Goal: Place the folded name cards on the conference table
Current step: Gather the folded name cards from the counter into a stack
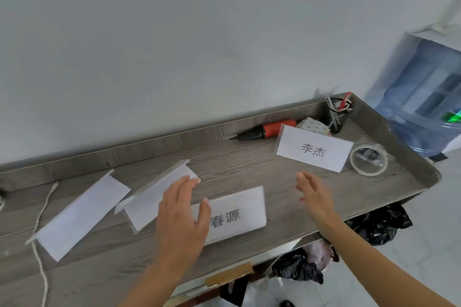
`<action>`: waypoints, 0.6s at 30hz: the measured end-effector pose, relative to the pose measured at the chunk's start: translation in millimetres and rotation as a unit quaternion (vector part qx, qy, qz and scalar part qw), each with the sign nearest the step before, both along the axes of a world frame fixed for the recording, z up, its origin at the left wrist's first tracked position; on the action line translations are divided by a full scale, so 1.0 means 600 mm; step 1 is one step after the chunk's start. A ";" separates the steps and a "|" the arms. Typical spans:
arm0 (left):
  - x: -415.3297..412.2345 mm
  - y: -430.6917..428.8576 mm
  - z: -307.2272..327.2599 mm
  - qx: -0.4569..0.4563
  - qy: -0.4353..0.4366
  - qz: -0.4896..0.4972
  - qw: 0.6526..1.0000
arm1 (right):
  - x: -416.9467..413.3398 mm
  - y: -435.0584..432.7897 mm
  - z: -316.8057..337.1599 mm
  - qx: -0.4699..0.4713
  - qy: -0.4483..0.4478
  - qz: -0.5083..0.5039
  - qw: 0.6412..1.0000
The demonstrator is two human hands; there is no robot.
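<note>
Several white folded name cards stand on the grey wood-grain table (pixel 287 182). One with printed characters (pixel 239 214) is near the front edge, partly hidden by my left hand (pixel 182 214). Another printed card (pixel 314 148) stands at the back right. Two blank-sided cards sit to the left, one (pixel 154 194) just behind my left hand and one (pixel 79 212) further left. My left hand hovers open over the front card's left end. To the right of that card my right hand (pixel 314 197) is open, fingers apart, holding nothing.
An orange and black pump (pixel 264 131), a packet (pixel 313 127), a holder of pens (pixel 336 112) and a clear tape roll (pixel 368 159) lie at the back right. A white cord (pixel 41 219) runs along the left. A water bottle (pixel 429 97) stands beyond the table's right end.
</note>
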State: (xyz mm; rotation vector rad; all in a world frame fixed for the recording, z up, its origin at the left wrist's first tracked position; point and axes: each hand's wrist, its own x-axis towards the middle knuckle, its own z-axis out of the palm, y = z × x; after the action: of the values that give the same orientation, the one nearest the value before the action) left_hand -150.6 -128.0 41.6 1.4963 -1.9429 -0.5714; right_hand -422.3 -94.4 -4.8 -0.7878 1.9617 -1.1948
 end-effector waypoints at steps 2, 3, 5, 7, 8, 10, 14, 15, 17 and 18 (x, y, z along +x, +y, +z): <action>-0.038 -0.014 0.017 0.009 0.012 -0.053 0.998 | -0.070 0.004 0.001 -0.004 0.027 -0.077 0.997; -0.060 -0.025 0.025 0.019 0.023 -0.072 0.997 | -0.104 0.006 0.004 -0.004 0.039 -0.109 0.993; -0.110 -0.052 0.034 0.042 0.048 -0.098 0.993 | -0.170 0.002 0.006 -0.005 0.058 -0.153 0.987; -0.169 -0.085 0.031 0.077 0.059 -0.111 0.989 | -0.225 -0.008 0.005 0.007 0.079 -0.163 0.983; -0.202 -0.101 0.026 0.092 0.061 -0.114 0.987 | -0.248 -0.016 0.002 0.016 0.082 -0.155 0.984; -0.268 -0.134 0.016 0.138 0.064 -0.114 0.982 | -0.289 -0.036 -0.009 0.037 0.066 -0.131 0.989; -0.382 -0.209 -0.018 0.242 0.045 -0.106 0.963 | -0.323 -0.070 -0.030 0.061 0.033 -0.081 0.994; -0.403 -0.227 -0.029 0.264 0.044 -0.103 0.958 | -0.319 -0.075 -0.032 0.056 0.034 -0.054 0.996; -0.434 -0.256 -0.053 0.308 0.055 -0.096 0.945 | -0.308 -0.079 -0.039 0.046 0.039 -0.004 0.998; -0.446 -0.263 -0.060 0.322 0.063 -0.091 0.940 | -0.302 -0.080 -0.042 0.043 0.040 0.007 0.998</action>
State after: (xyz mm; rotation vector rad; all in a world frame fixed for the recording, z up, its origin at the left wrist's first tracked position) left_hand -418.4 -285.8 5.4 1.5961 -1.8933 -1.4597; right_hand -603.8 -142.4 -30.0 -0.8167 2.0544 -1.0783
